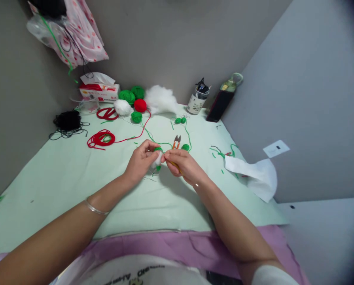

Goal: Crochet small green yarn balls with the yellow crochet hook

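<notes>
My left hand [139, 161] is closed around a small white and green crochet piece [157, 158], pinching it between thumb and fingers. Close on its right, my right hand [184, 161] grips a crochet hook [177, 166] with a yellowish handle; its tip meets the piece and is hard to make out. Just beyond the right hand lie thread snips [176, 142] with orange handles and dark blades pointing away. A small green ball-shaped piece [185, 147] rests beside them. Green yarn [161, 143] trails from behind the hands toward the yarn balls.
At the back stand yarn balls in green [127, 97], red [140, 105] and white [122, 107], white stuffing [161, 99], a tissue box [101, 93], a cup [197, 101] and a dark bottle [222, 101]. Left are red-handled scissors [107, 114], coiled red yarn [101, 138] and black yarn [67, 120]. White paper [261, 178] lies right.
</notes>
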`<action>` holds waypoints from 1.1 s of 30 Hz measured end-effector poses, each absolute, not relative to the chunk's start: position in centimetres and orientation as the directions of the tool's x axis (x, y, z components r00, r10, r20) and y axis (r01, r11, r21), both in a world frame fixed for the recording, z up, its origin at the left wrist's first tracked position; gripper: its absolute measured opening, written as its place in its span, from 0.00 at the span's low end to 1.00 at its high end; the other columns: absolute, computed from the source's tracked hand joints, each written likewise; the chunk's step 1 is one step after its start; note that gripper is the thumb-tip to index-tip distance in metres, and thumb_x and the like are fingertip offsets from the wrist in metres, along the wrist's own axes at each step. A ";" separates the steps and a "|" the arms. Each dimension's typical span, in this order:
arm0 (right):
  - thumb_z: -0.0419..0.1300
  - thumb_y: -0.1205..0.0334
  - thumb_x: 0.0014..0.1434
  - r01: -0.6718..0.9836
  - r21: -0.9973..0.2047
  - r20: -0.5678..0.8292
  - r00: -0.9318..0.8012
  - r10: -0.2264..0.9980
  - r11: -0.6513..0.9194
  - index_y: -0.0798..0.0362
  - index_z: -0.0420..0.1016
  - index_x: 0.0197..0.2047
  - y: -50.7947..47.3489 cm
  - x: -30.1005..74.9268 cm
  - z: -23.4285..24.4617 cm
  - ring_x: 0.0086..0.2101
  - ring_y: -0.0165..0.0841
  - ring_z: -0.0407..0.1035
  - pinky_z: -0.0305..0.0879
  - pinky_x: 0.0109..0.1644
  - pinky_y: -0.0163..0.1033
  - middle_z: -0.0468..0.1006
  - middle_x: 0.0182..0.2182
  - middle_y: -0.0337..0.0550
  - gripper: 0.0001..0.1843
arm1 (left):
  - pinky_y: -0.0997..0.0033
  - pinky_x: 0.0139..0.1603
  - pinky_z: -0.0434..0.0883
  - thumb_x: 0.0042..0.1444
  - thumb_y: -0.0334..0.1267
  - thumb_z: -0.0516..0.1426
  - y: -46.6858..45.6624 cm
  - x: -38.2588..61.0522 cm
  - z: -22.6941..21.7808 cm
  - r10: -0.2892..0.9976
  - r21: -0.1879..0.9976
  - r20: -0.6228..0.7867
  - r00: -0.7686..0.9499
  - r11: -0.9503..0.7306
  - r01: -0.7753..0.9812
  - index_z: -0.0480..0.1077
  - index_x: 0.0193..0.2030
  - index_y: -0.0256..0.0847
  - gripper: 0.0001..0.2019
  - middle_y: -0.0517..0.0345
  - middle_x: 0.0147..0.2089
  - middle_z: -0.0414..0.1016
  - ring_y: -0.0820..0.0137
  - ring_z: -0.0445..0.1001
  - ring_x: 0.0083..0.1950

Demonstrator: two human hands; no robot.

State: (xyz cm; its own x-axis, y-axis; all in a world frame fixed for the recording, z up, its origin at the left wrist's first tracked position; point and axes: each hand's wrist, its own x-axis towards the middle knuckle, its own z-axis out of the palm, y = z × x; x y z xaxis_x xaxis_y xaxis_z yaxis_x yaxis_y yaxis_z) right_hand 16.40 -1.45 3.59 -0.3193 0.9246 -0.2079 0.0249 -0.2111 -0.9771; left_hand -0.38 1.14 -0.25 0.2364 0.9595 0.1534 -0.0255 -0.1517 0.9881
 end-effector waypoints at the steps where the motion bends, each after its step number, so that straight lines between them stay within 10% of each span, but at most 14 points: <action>1: 0.55 0.60 0.63 0.115 -0.983 -0.169 -0.279 0.945 -0.142 0.52 0.72 0.30 -1.8 16.1 3.6 0.16 0.24 0.48 0.44 0.21 0.33 0.59 0.12 0.28 0.11 | 0.70 0.29 0.68 0.59 0.41 0.59 1.2 -0.3 -0.4 0.958 0.985 0.172 0.231 -0.174 -0.008 0.69 0.41 0.43 0.07 0.62 0.30 0.74 0.70 0.73 0.27; 9: 0.52 0.59 0.69 0.457 -0.865 0.094 -0.260 0.961 0.209 0.50 0.61 0.29 -4.7 14.5 4.5 0.24 0.27 0.51 0.48 0.30 0.35 0.59 0.21 0.31 0.15 | 0.66 0.41 0.70 0.57 0.34 0.57 0.8 -0.6 -1.2 0.889 0.874 0.434 0.150 -0.455 0.172 0.69 0.43 0.44 0.07 0.61 0.36 0.73 0.67 0.72 0.36; 13: 0.55 0.56 0.68 0.117 -0.993 -0.071 -0.407 0.911 -0.025 0.52 0.69 0.33 -3.7 15.2 4.7 0.19 0.25 0.49 0.46 0.25 0.33 0.60 0.15 0.28 0.13 | 0.68 0.36 0.70 0.65 0.37 0.53 0.3 -0.9 -1.1 0.852 0.831 0.494 0.171 -0.521 0.195 0.68 0.47 0.44 0.06 0.61 0.34 0.71 0.69 0.70 0.31; 18: 0.58 0.56 0.66 -0.225 -0.873 -0.231 -0.591 0.773 -0.433 0.55 0.74 0.34 -1.8 16.3 4.1 0.13 0.22 0.37 0.37 0.18 0.31 0.54 0.11 0.23 0.12 | 0.66 0.40 0.70 0.64 0.36 0.55 1.1 -1.2 -1.4 0.824 0.788 0.540 0.172 -0.566 0.241 0.68 0.47 0.44 0.06 0.58 0.38 0.73 0.68 0.71 0.35; 24: 0.56 0.60 0.68 -0.299 -0.819 -0.200 -0.652 0.731 -0.490 0.58 0.77 0.39 -1.7 16.3 3.6 0.13 0.21 0.36 0.38 0.16 0.29 0.54 0.11 0.23 0.12 | 0.61 0.50 0.72 0.63 0.41 0.58 1.9 -1.7 -1.4 0.811 0.786 0.562 0.163 -0.585 0.201 0.71 0.45 0.44 0.07 0.51 0.46 0.78 0.62 0.75 0.47; 29: 0.57 0.55 0.69 -0.058 -0.872 -0.153 -0.911 0.383 -0.486 0.60 0.80 0.45 -2.8 15.7 4.0 0.13 0.23 0.47 0.46 0.19 0.31 0.58 0.11 0.26 0.17 | 0.60 0.53 0.73 0.62 0.46 0.61 2.0 -1.8 -1.1 0.865 0.865 0.483 0.134 -0.495 0.080 0.74 0.45 0.44 0.10 0.50 0.46 0.80 0.60 0.77 0.50; 33: 0.56 0.49 0.69 0.172 -0.981 -0.177 -0.649 0.740 -0.084 0.56 0.79 0.49 -2.1 18.2 5.0 0.19 0.25 0.57 0.53 0.25 0.32 0.65 0.19 0.30 0.20 | 0.63 0.45 0.75 0.64 0.44 0.58 2.3 -1.8 -0.9 0.946 0.949 0.315 0.073 -0.311 -0.058 0.69 0.47 0.44 0.09 0.53 0.43 0.80 0.64 0.80 0.43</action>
State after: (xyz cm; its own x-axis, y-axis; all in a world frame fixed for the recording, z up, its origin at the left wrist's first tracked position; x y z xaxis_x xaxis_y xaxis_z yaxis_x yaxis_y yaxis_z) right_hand 18.23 -2.09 4.99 -0.6493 0.7395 -0.1774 0.1721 -0.0843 -0.9815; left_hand -1.78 2.30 -0.88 0.0730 0.9464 0.3148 -0.0583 -0.3110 0.9486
